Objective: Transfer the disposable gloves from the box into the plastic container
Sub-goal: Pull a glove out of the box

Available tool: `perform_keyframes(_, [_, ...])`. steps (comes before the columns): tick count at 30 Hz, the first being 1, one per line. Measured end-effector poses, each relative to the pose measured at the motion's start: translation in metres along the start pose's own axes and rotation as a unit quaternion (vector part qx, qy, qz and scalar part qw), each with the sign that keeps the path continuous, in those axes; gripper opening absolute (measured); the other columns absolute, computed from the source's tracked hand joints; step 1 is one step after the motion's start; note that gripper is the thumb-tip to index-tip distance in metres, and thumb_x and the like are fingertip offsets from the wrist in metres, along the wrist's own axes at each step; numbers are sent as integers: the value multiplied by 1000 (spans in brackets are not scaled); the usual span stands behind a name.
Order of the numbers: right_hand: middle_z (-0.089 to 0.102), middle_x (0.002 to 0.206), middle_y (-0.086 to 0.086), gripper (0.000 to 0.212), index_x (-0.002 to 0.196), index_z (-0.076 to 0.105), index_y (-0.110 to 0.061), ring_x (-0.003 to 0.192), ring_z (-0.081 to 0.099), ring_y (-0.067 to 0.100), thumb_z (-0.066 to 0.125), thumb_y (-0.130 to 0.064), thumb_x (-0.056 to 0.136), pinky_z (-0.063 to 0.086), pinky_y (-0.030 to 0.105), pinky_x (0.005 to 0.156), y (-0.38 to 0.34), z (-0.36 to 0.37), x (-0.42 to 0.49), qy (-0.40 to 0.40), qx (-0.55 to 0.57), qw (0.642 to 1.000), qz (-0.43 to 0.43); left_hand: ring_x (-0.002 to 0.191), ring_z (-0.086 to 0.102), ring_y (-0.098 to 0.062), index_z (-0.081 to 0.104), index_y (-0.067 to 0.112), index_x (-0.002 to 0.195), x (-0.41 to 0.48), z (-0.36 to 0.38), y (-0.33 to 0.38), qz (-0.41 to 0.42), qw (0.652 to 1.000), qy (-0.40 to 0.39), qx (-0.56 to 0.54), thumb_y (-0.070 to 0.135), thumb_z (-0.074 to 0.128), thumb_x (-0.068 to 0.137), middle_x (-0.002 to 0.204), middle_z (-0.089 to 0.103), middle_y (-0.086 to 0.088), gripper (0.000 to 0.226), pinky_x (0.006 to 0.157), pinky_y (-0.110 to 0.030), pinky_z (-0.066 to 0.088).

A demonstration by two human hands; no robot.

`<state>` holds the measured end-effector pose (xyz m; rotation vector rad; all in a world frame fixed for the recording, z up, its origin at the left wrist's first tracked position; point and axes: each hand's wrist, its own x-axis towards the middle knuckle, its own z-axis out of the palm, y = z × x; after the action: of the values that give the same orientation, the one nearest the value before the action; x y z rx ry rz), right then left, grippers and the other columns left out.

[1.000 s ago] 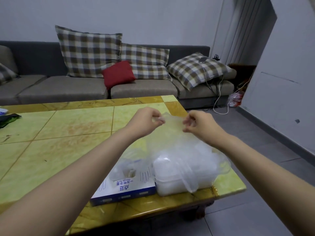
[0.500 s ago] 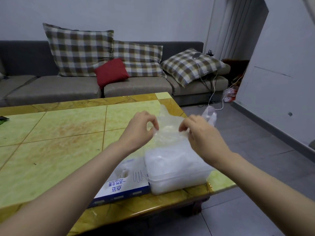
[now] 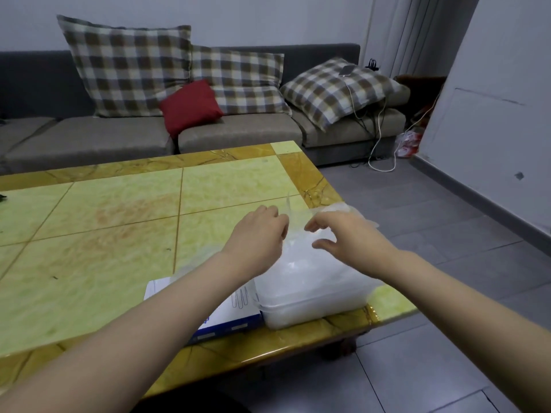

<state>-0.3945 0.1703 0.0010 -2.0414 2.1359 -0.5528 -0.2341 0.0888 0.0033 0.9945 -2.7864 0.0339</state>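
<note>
**A:** How far along does it look?

**B:** Well on, I'd judge. The plastic container (image 3: 313,296) is heaped above its rim with filmy disposable gloves (image 3: 301,263). The box (image 3: 238,308) lies flat, just beside the container on its left, with the forearm across most of it. A little film shows near its far end, and I can't tell how much is left inside.

**A:** And the hands?

**B:** Both are over the far side of the heap. The left hand (image 3: 256,234) has its fingers curled in and seems to pinch a loose glove (image 3: 293,216) that stands up between the two hands. The right hand (image 3: 346,234) has thumb and fingers apart, hooked above the pile, and I see nothing gripped in it.

**A:** So what remains?

**B:** Probably laying that glove down and pressing the heap flat, then emptying whatever the box holds.

**A:** Any trouble with edges?

**B:** The container sits at the near right corner of the bench (image 3: 98,234), close to both edges. Some film beyond the right hand spills toward the right edge, and a light glove could slide off to the floor (image 3: 447,338).

**A:** Room to work?

**B:** Plenty leftward and ahead, where bare tile runs toward the sofa (image 3: 238,132). Moves are safer in that direction.
</note>
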Motion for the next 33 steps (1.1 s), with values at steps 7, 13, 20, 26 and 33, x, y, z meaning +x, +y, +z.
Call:
perform_keyframes(7, [25, 154, -5, 69, 146, 30, -28, 139, 24, 19, 65, -18, 87, 31, 37, 110, 29, 25, 16, -241, -116, 962, 49, 129, 35, -32, 14, 24, 149, 13, 47, 11, 9, 945, -319, 70, 39, 60, 88, 149, 21, -10, 78, 95, -39, 40])
perform_keyframes(13, [11, 158, -1, 81, 150, 19, -26, 143, 17, 25, 67, -18, 86, 22, 40, 116, 56, 51, 34, -345, -157, 923, 67, 122, 47, -33, 6, 27, 151, 28, 56, 15, -8, 910, -402, 101, 30, 69, 85, 153, 9, -11, 92, 92, -38, 46])
perform_keyframes(20, [16, 156, 0, 77, 149, 20, -26, 142, 23, 25, 65, -21, 87, 24, 41, 115, 60, 65, 43, -404, -135, 900, 97, 122, 47, -33, 9, 29, 150, 27, 68, 16, -19, 901, -425, 88, 11, 65, 85, 156, 1, -6, 88, 87, -36, 48])
perform_keyframes(26, [24, 155, 4, 56, 148, 26, -15, 140, 28, 24, 49, -18, 97, 27, 35, 113, 27, 35, 41, -371, -128, 912, 119, 118, 49, -26, 23, 18, 147, 32, 44, 10, 11, 924, -376, 65, 31, 56, 93, 140, 41, -7, 65, 90, -34, 44])
perform_keyframes(33, [37, 133, 8, 36, 134, 39, -13, 102, 55, 28, 43, -13, 99, 36, 30, 69, -60, 8, 35, -43, -93, 993, 57, 119, 45, -21, 43, 21, 132, 2, 4, -31, -23, 999, 16, -40, 19, 45, 96, 129, 49, -1, 36, 95, -33, 32])
